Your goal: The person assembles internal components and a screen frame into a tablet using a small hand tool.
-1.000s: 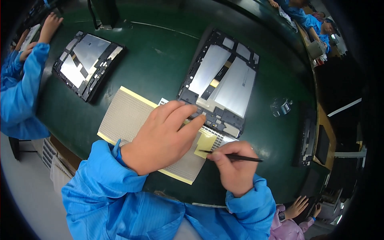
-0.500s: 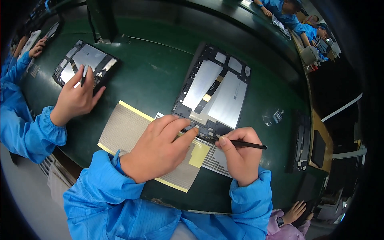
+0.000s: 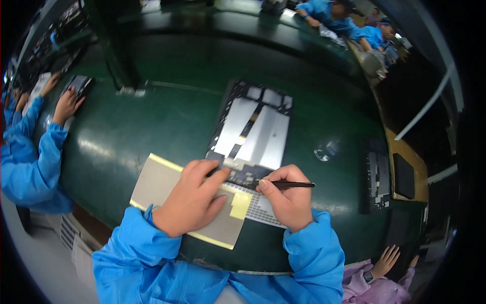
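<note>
An opened tablet (image 3: 260,139), black-framed with large silver battery panels, lies on the green table in front of me. My left hand (image 3: 190,200) lies over its near left corner, fingers stretched out and thumb spread, holding nothing. Pinched in my right hand (image 3: 289,210) are slim black tweezers (image 3: 299,185), whose tips are hidden at the tablet's near edge. Under my left hand is a grey-brown sheet (image 3: 154,185) with yellow borders. A white sheet of small dark stickers (image 3: 266,210) lies partly on it, bearing a yellow patch (image 3: 240,204).
A small clear plastic piece (image 3: 326,151) lies right of the tablet. Farther right stand another opened device (image 3: 377,175) and a black panel (image 3: 404,175). A co-worker's hand (image 3: 66,107) is on a tablet (image 3: 80,86) at far left; another person's hand (image 3: 387,261) rests at lower right.
The whole view has shifted. My left thumb has spread away from its fingers; my right hand still grips the tweezers at the tablet's near edge. The left co-worker's hand and tablet are farther off.
</note>
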A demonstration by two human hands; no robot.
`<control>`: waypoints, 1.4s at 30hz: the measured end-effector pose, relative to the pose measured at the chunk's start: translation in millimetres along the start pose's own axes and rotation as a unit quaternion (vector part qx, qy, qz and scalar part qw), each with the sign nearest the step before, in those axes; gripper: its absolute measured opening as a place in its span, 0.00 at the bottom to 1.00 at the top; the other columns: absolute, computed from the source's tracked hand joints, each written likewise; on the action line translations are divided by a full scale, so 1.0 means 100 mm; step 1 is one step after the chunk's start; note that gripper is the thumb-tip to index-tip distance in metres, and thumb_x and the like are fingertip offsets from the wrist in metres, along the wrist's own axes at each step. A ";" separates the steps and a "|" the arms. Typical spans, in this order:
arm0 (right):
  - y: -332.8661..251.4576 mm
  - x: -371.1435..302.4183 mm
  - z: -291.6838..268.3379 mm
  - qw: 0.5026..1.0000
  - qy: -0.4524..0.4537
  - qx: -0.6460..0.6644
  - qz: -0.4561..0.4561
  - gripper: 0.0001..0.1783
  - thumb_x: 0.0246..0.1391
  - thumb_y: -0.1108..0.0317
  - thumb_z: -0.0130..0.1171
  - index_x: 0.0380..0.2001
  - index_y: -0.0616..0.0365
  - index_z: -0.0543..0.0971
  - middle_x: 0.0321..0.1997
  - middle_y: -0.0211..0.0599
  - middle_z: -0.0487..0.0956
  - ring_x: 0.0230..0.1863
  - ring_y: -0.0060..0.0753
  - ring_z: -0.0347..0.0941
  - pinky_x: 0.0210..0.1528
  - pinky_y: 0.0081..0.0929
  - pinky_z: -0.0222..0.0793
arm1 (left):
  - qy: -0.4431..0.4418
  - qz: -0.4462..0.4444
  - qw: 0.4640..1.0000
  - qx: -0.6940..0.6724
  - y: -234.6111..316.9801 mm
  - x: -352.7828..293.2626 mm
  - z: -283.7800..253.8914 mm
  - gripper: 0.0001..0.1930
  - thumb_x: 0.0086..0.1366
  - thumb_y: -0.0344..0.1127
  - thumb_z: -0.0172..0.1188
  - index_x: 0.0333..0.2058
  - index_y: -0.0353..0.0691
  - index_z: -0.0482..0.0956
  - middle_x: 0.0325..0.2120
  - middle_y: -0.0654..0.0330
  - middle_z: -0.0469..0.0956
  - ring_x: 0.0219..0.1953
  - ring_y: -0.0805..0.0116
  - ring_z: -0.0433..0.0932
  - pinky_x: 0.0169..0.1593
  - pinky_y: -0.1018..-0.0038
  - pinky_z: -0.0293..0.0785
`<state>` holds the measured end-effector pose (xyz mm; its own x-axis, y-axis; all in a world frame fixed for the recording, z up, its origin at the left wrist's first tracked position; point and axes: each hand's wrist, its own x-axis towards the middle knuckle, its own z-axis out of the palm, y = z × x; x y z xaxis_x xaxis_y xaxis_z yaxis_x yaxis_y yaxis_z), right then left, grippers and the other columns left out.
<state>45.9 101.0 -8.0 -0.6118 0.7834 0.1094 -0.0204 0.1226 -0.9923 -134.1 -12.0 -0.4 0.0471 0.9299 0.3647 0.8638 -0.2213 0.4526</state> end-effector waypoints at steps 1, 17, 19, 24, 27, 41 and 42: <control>0.03 0.01 -0.03 1.000 0.017 -0.002 -0.017 0.08 0.50 0.77 0.59 0.31 0.62 0.69 0.29 0.34 0.73 0.31 0.21 0.72 0.33 0.18 0.70 | 0.028 -0.054 0.998 -0.026 -0.01 -0.03 0.04 0.26 0.48 0.27 0.62 0.49 0.34 0.67 0.49 0.47 0.62 0.50 0.48 0.65 0.52 0.64 0.66; 0.19 0.11 -0.23 0.924 0.141 0.340 0.101 0.08 0.53 0.73 0.56 0.31 0.55 0.66 0.26 0.31 0.71 0.23 0.21 0.68 0.20 0.19 0.64 | 0.021 -0.373 0.751 -0.545 -0.14 0.49 -0.09 0.21 0.59 0.30 0.57 0.47 0.22 0.63 0.35 0.50 0.76 0.33 0.66 0.78 0.38 0.71 0.77; 0.08 0.01 -0.25 0.929 0.123 0.343 0.064 0.08 0.53 0.73 0.56 0.31 0.56 0.67 0.24 0.30 0.71 0.22 0.21 0.68 0.20 0.19 0.63 | 0.037 -0.371 0.747 -0.550 -0.05 0.37 -0.15 0.19 0.59 0.28 0.55 0.46 0.24 0.65 0.36 0.50 0.76 0.35 0.64 0.78 0.41 0.69 0.77; -0.29 -0.38 -0.81 0.974 0.057 0.209 -0.061 0.03 0.57 0.72 0.52 0.32 0.59 0.69 0.21 0.31 0.70 0.20 0.20 0.67 0.21 0.20 0.64 | 0.192 -0.288 0.704 -0.620 -0.09 -0.42 -0.41 0.21 0.56 0.29 0.50 0.50 0.29 0.63 0.41 0.50 0.74 0.41 0.59 0.76 0.47 0.65 0.74; -0.22 -0.55 -1.46 0.945 0.274 -0.084 -0.157 0.05 0.59 0.71 0.48 0.34 0.60 0.71 0.24 0.34 0.71 0.22 0.21 0.68 0.25 0.23 0.66 | 0.276 -0.250 0.738 -0.563 -0.23 -0.89 -0.63 0.20 0.57 0.28 0.51 0.49 0.30 0.63 0.43 0.50 0.73 0.43 0.61 0.76 0.47 0.66 0.73; 0.24 -1.12 -3.09 0.688 0.437 -0.578 0.037 0.15 0.49 0.72 0.56 0.42 0.63 0.70 0.40 0.54 0.73 0.45 0.57 0.66 0.48 0.44 0.62 | 0.524 -0.524 0.587 -0.327 -1.53 -1.74 -0.87 0.20 0.61 0.49 0.56 0.39 0.37 0.69 0.27 0.62 0.74 0.19 0.73 0.72 0.16 0.82 0.65; 0.21 -1.09 -3.08 0.694 0.454 -0.556 0.056 0.17 0.48 0.70 0.58 0.42 0.63 0.70 0.41 0.55 0.73 0.45 0.58 0.67 0.48 0.44 0.63 | 0.508 -0.541 0.624 -0.246 -1.42 -1.73 -0.91 0.23 0.60 0.48 0.57 0.43 0.32 0.67 0.29 0.59 0.71 0.22 0.69 0.71 0.24 0.79 0.69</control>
<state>355.7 206.1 -23.0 0.1999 0.8256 0.5276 0.9191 0.0286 -0.3930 -311.0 -168.6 -53.8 -0.9877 0.0027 -0.1561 -0.1554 0.0774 0.9848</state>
